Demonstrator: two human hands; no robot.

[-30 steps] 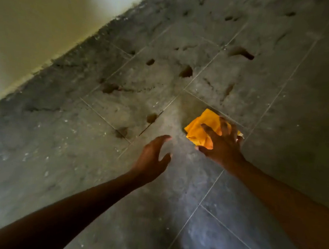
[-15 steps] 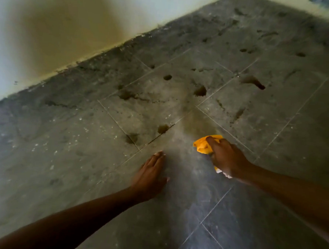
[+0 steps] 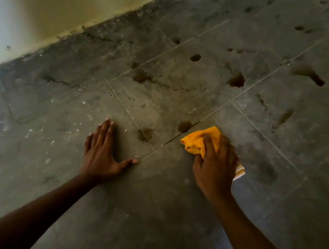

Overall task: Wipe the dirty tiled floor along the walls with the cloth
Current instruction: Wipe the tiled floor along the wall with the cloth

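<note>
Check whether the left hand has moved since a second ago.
Yes. The left hand, raised off the floor before, now rests flat on the tile left of the grout cross.

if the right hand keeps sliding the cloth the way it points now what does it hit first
Most likely the dark brown stain just ahead of the yellow cloth, at the tile joint. The right hand points up and slightly left; past that spot lie more dirty tiles, then the wall.
</note>
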